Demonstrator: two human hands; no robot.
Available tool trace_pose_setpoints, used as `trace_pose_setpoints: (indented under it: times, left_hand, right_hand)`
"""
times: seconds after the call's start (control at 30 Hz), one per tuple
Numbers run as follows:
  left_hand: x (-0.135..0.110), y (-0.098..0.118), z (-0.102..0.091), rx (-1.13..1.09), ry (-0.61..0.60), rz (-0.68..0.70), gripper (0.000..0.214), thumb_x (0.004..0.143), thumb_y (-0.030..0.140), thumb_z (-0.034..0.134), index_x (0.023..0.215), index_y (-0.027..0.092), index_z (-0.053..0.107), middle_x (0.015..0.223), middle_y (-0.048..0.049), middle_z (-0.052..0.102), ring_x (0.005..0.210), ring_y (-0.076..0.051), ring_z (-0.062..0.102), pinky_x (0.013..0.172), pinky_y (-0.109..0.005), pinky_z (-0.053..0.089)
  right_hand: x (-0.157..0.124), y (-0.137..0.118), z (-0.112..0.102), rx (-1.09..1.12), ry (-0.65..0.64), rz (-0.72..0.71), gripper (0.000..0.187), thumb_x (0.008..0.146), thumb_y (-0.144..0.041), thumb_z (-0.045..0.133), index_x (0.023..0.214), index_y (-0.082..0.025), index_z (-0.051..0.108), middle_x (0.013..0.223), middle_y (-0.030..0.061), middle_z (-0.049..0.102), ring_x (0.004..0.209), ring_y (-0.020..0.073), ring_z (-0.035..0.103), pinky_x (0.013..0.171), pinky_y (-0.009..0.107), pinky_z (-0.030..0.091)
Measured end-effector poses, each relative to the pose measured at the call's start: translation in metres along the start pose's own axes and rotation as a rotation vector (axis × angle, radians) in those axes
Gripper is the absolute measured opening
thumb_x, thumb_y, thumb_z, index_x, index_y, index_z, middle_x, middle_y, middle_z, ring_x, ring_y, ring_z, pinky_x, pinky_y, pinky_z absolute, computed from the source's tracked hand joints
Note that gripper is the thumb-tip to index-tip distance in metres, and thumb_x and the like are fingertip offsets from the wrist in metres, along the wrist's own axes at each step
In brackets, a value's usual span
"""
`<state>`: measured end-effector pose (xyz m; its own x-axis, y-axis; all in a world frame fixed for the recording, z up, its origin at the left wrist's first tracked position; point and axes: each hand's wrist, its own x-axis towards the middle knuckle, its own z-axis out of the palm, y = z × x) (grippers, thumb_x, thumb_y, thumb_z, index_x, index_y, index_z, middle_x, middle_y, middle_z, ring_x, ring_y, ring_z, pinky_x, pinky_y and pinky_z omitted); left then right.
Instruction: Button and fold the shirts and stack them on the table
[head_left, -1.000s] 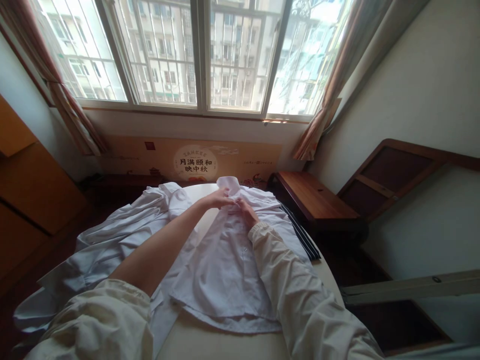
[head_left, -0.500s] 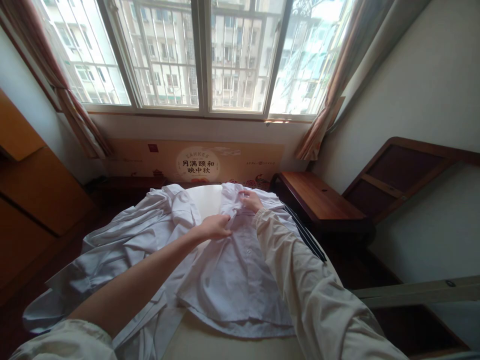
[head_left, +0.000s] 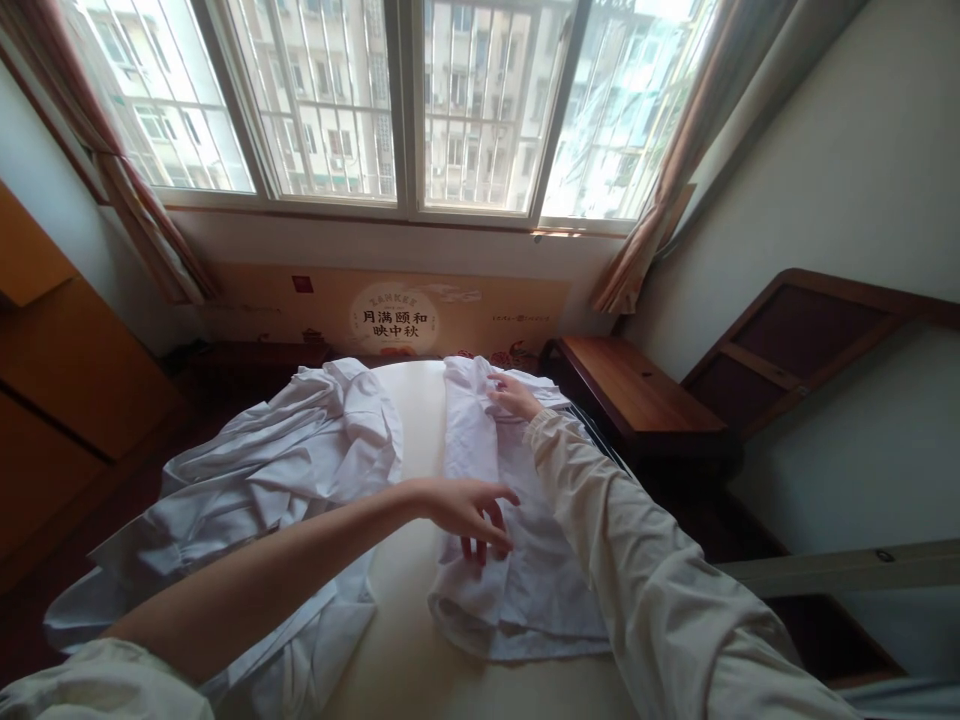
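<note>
A white button-up shirt [head_left: 540,560] lies on a pale round-edged table [head_left: 409,590], its left side turned inward in a long strip. Over the lower half of that strip is my left hand [head_left: 469,510], fingers apart and holding nothing. My right hand [head_left: 517,395] rests on the upper part of the shirt near the collar, its fingers stretched out over the cloth. To the left, a heap of crumpled white garments [head_left: 277,470] spreads across the table and hangs past its edge.
Dark striped cloth [head_left: 600,437] shows at the table's right edge. Beyond it stands a brown wooden bench [head_left: 637,385]. A printed cardboard panel [head_left: 480,300] leans below the barred window [head_left: 480,110]. Orange cabinets [head_left: 67,390] stand at the left.
The shirt's left side has been turned inward to the right. My left hand has let go of the cloth and come nearer and right. My right hand has shifted slightly right.
</note>
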<state>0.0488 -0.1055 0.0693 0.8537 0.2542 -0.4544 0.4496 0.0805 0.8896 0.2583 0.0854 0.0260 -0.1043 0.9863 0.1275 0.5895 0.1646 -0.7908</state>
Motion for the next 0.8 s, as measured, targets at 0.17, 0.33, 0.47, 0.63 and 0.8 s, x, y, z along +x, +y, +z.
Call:
trace_pose_setpoints:
  times: [0.17, 0.33, 0.47, 0.63, 0.8]
  left_hand:
    - [-0.011, 0.008, 0.013, 0.601, 0.2, 0.041, 0.052, 0.079, 0.064, 0.08, 0.107, 0.022, 0.067, 0.09, -0.0051, 0.076, 0.078, -0.022, 0.073, 0.069, -0.03, 0.053]
    - [-0.025, 0.011, 0.033, 0.946, 0.264, 0.015, 0.049, 0.062, 0.066, 0.088, 0.072, 0.023, 0.067, 0.066, -0.0025, 0.069, 0.063, -0.021, 0.064, 0.061, -0.03, 0.044]
    - [-0.035, 0.01, 0.043, 1.011, 0.174, -0.037, 0.044, 0.059, 0.058, 0.091, 0.075, 0.025, 0.068, 0.07, -0.0017, 0.07, 0.06, -0.021, 0.063, 0.058, -0.03, 0.042]
    - [-0.047, 0.009, 0.049, 1.103, 0.349, -0.12, 0.055, 0.056, 0.059, 0.091, 0.094, 0.022, 0.074, 0.085, -0.0116, 0.076, 0.074, -0.03, 0.072, 0.066, -0.034, 0.05]
    - [-0.052, 0.009, 0.052, 1.124, 0.197, -0.04, 0.008, 0.073, 0.031, 0.076, 0.073, 0.024, 0.073, 0.074, -0.0076, 0.076, 0.069, -0.027, 0.071, 0.065, -0.034, 0.051]
  right_hand:
    - [-0.009, 0.003, -0.013, -0.066, -0.058, -0.118, 0.048, 0.081, -0.015, 0.071, 0.13, -0.02, 0.071, 0.128, 0.0113, 0.071, 0.115, 0.0269, 0.068, 0.105, 0.041, 0.053]
    - [-0.017, 0.006, -0.008, -0.106, -0.046, -0.156, 0.047, 0.085, -0.03, 0.078, 0.13, -0.02, 0.07, 0.111, 0.0085, 0.073, 0.087, 0.019, 0.067, 0.089, 0.033, 0.056]
    - [-0.022, 0.01, 0.001, -0.099, -0.042, -0.115, 0.057, 0.079, -0.038, 0.084, 0.13, -0.019, 0.069, 0.11, 0.0068, 0.069, 0.08, 0.0149, 0.062, 0.082, 0.028, 0.054]
    - [-0.027, 0.007, 0.003, -0.089, -0.036, -0.097, 0.052, 0.076, -0.033, 0.085, 0.125, -0.02, 0.07, 0.111, 0.0054, 0.068, 0.081, 0.0143, 0.061, 0.082, 0.027, 0.053]
    - [-0.029, 0.005, 0.001, -0.115, -0.043, -0.099, 0.045, 0.076, -0.032, 0.085, 0.118, -0.02, 0.074, 0.114, 0.0052, 0.068, 0.081, 0.0139, 0.061, 0.085, 0.028, 0.053]
